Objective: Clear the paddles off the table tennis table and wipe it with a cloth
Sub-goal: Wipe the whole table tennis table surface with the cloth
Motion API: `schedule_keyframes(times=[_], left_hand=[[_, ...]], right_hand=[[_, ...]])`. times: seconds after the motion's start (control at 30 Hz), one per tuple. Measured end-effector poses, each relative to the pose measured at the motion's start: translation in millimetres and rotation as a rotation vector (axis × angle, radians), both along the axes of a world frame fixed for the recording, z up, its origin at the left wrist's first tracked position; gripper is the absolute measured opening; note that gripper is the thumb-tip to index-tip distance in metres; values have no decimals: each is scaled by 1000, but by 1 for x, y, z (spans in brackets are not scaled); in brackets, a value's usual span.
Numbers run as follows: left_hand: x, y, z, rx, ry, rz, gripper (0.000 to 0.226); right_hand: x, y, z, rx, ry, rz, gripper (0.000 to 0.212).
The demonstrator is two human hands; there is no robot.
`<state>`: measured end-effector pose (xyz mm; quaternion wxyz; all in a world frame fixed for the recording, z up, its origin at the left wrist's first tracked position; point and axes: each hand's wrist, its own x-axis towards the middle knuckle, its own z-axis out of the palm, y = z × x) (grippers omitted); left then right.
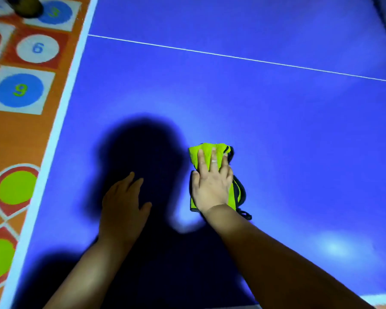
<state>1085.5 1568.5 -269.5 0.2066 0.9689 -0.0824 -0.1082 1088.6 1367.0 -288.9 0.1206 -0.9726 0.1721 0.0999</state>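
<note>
Your right hand point(211, 186) lies flat on the one cloth point(206, 152), a yellow-green rag with dark trim. The fingers are straight and press it onto the blue table point(276, 130) rather than clutching it; one finger wears a ring point(214, 161). Left of the cloth and a little nearer you, your left hand point(123, 204) rests palm down on the tabletop, fingers relaxed and holding nothing, inside a dark shadow point(143, 152).

Beyond the cloth, one thin white line point(232, 56) crosses the table. Far left of the cloth runs the table's white edge band point(60, 121), and past it an orange floor mat point(20, 134). The mat carries three readable numbered circles, 3 point(55, 12), 6 point(38, 48) and 9 point(19, 89), and two green discs point(16, 187). A dark object point(27, 6) beside the 3 is too blurred to identify.
</note>
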Motion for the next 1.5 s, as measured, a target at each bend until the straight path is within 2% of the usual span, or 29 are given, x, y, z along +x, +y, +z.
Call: schedule_keyframes(times=[0.1, 0.23, 0.4, 0.53, 0.63, 0.83, 1.23, 1.37, 1.5], left_hand=[[-5, 37, -2, 16, 10, 45, 68], [-10, 65, -7, 26, 28, 72, 63], [-4, 53, -9, 49, 32, 62, 60], [13, 11, -7, 52, -6, -19, 54], [25, -28, -7, 57, -18, -79, 56], [41, -127, -12, -6, -26, -154, 58], [79, -329, -30, -189, -157, -332, 49], [94, -354, -35, -199, -220, -364, 48], [107, -335, -41, -198, -235, -339, 51]], right_hand=[[12, 58, -3, -20, -13, 115, 53], [23, 114, 3, 59, 11, 229, 53], [27, 95, -2, 62, -11, 364, 53], [32, 74, 0, 137, 55, 424, 64], [38, 30, -3, 121, 12, 339, 60], [47, -117, -2, 50, -69, 68, 50], [38, -364, -10, -25, -101, -312, 65], [50, -410, -13, -49, -87, -383, 56], [60, -410, -12, -79, -62, -421, 53]])
